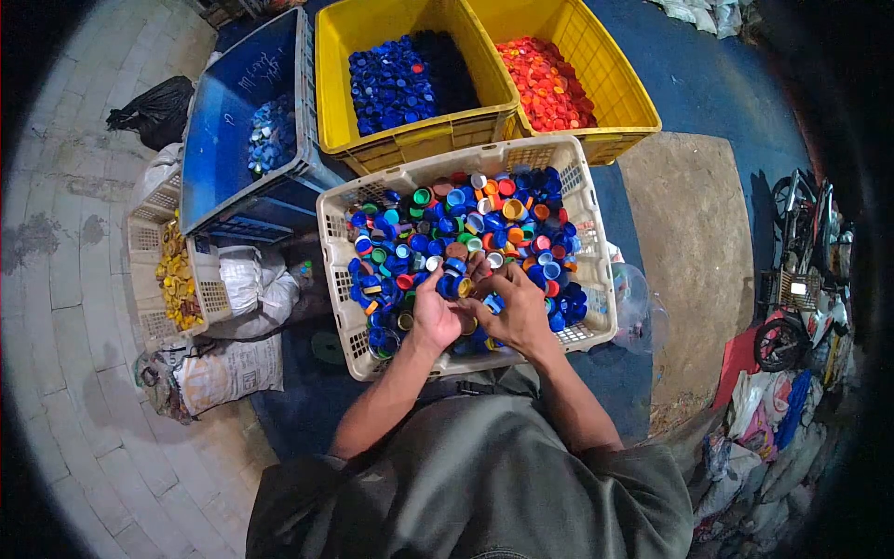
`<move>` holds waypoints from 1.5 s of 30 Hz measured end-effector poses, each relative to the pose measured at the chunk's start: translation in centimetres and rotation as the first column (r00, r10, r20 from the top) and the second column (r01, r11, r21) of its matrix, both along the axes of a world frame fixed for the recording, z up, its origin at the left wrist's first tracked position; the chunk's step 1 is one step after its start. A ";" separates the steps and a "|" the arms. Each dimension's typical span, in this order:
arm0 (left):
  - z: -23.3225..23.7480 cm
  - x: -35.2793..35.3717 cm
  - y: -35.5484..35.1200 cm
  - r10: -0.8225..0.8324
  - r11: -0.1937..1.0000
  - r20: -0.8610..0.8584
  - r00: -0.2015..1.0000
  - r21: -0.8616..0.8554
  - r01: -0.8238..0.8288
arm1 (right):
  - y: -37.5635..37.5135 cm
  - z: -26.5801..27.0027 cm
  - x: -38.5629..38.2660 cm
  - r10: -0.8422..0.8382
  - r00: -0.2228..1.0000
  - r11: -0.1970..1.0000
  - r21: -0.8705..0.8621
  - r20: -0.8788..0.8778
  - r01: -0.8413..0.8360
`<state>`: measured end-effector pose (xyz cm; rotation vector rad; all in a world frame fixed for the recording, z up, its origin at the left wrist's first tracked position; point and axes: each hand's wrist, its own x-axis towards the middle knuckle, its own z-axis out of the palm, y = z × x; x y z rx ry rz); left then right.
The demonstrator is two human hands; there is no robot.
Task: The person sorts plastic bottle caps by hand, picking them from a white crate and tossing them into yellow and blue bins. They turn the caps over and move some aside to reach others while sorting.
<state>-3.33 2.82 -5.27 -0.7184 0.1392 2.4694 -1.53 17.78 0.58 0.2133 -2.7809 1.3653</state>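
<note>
A cream plastic basket [589,200] full of loose bottle caps in blue, green, red, orange and white lies before my body. Over its near half my left hand [438,315] is cupped, palm up, with several bottle caps [455,270], mostly blue, held at its thumb and fingers. A yellowish cap [465,287] shows between the two hands. My right hand [517,309] comes in from the other side with its fingers bent in toward these caps. Its fingertips are partly hidden, so what they pinch cannot be made out.
Beyond the basket stand a yellow crate [419,132] of blue caps and another yellow crate [615,84] of red caps. A blue crate [223,140] with pale blue caps is at left, beside a smaller basket [146,238] of yellow caps. Sacks [233,373] and motorbikes [792,307] flank the area.
</note>
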 end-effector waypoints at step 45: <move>4.3 -0.1 -0.6 -0.605 0.363 -0.427 0.672 -0.899 -0.244 | 1.5 -2.9 -0.7 0.178 0.822 0.499 -0.770 0.541 0.398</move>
